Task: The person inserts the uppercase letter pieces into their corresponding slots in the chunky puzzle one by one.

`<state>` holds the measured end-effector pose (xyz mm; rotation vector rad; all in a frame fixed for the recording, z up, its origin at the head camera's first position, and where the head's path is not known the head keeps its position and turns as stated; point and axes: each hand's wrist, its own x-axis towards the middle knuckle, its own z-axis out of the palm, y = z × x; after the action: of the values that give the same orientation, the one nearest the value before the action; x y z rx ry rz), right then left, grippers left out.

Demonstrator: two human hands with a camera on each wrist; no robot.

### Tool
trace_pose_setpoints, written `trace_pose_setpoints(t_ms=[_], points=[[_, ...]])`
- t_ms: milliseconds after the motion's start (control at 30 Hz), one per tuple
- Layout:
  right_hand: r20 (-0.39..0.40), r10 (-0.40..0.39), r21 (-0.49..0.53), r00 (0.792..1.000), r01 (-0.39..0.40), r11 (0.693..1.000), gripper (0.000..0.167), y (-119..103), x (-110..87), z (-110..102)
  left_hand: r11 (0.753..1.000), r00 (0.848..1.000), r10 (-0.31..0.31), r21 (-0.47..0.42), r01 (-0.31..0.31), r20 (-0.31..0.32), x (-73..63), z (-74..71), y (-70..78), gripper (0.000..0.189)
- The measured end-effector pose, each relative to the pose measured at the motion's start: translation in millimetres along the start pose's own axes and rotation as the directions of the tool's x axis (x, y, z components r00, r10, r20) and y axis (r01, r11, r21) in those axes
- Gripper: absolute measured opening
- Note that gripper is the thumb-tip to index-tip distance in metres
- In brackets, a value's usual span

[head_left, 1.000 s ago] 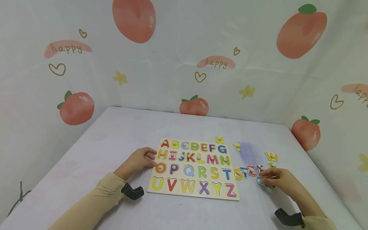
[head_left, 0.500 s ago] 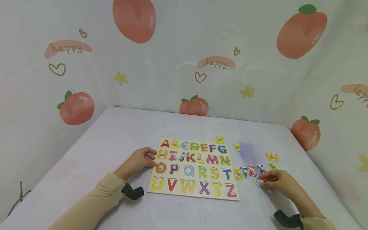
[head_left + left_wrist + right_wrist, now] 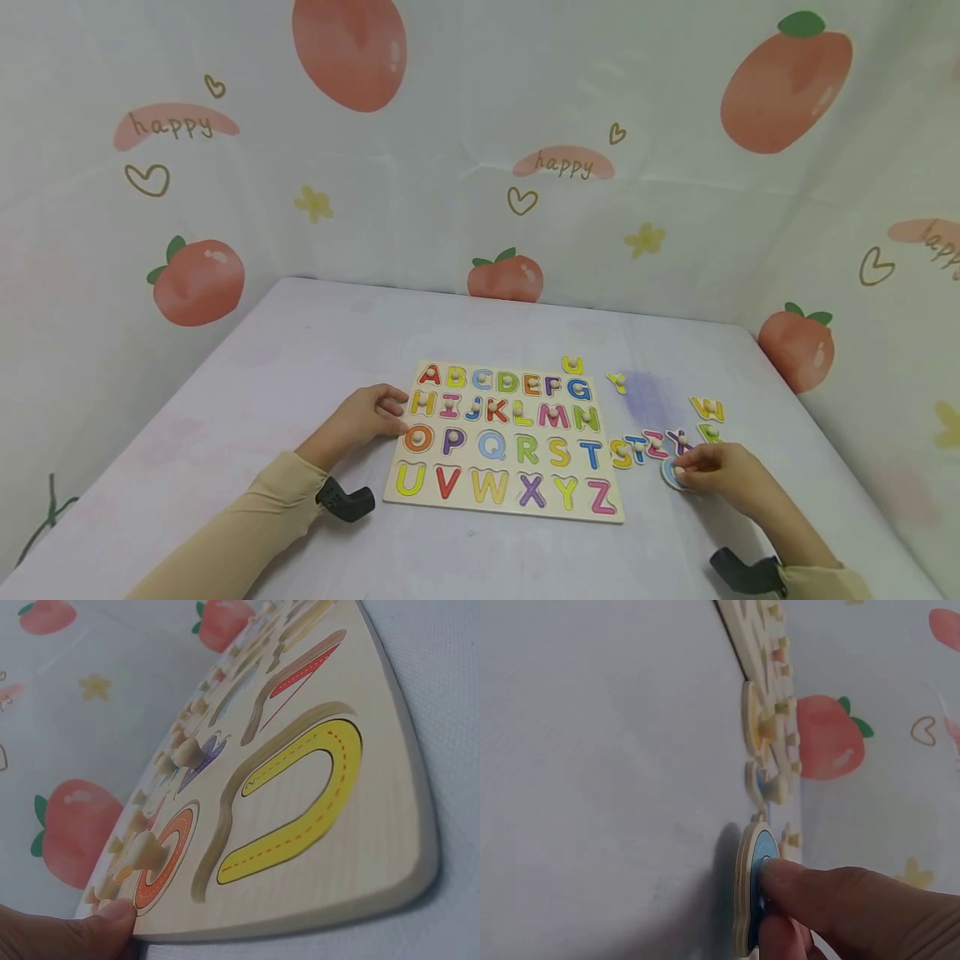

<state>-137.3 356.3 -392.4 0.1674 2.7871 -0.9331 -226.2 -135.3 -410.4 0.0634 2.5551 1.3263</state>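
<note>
My right hand (image 3: 723, 475) pinches the knob of a round blue letter puzzle piece (image 3: 672, 474) between thumb and fingers, right of the board. In the right wrist view this piece (image 3: 748, 896) stands on edge to the camera, a shadow beside it; its letter is mostly covered. At the left edge of the wooden alphabet puzzle board (image 3: 555, 510), my left hand (image 3: 367, 421) rests with loosely bent fingers. The left wrist view has its thumb (image 3: 112, 915) touching the board's edge near the orange O (image 3: 166, 859). Pieces A to P sit in the board; Q to Z show bare recesses.
Right of the board lie letter pieces S (image 3: 621, 454), T (image 3: 637, 448), Z (image 3: 655, 444), X (image 3: 680, 442), a green R (image 3: 708, 432) and W (image 3: 708, 408). Y (image 3: 617, 382) and U (image 3: 572, 364) lie farther back. A printed cloth wall (image 3: 420, 225) borders the table.
The right hand's fingers have closed on the blue piece's knob, and it has shifted slightly left with the piece. The purple X is now less covered. The left hand and board stay put.
</note>
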Motion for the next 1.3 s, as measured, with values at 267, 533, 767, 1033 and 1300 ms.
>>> trace_pose_setpoints(t_ms=[267,533,767,1033,1300], points=[[-0.002,-0.026,0.018,1.000,0.026,0.999,0.024,-32,1.1,-1,1.000,1.000,0.019,-0.003,-0.019,0.001,-0.1,-0.7,-0.3,0.050],[0.023,-0.138,0.081,0.990,0.136,0.987,0.021,-80,15.5,12,1.000,1.000,0.002,0.002,-0.002,-0.002,0.0,-0.6,0.2,0.050],[0.055,-0.238,0.084,0.970,0.233,0.969,0.013,-128,29.1,36,1.000,1.000,-0.010,0.003,0.010,-0.003,-0.8,-1.0,2.3,0.050],[0.127,-0.330,0.101,0.935,0.319,0.942,0.009,-167,43.6,69,1.000,1.000,-0.014,-0.007,0.014,0.000,-2.6,-1.0,4.3,0.049],[0.155,-0.344,0.093,0.926,0.333,0.938,0.008,-183,51.0,100,1.000,1.000,-0.009,-0.027,0.009,0.004,-2.5,-1.5,4.0,0.049]])
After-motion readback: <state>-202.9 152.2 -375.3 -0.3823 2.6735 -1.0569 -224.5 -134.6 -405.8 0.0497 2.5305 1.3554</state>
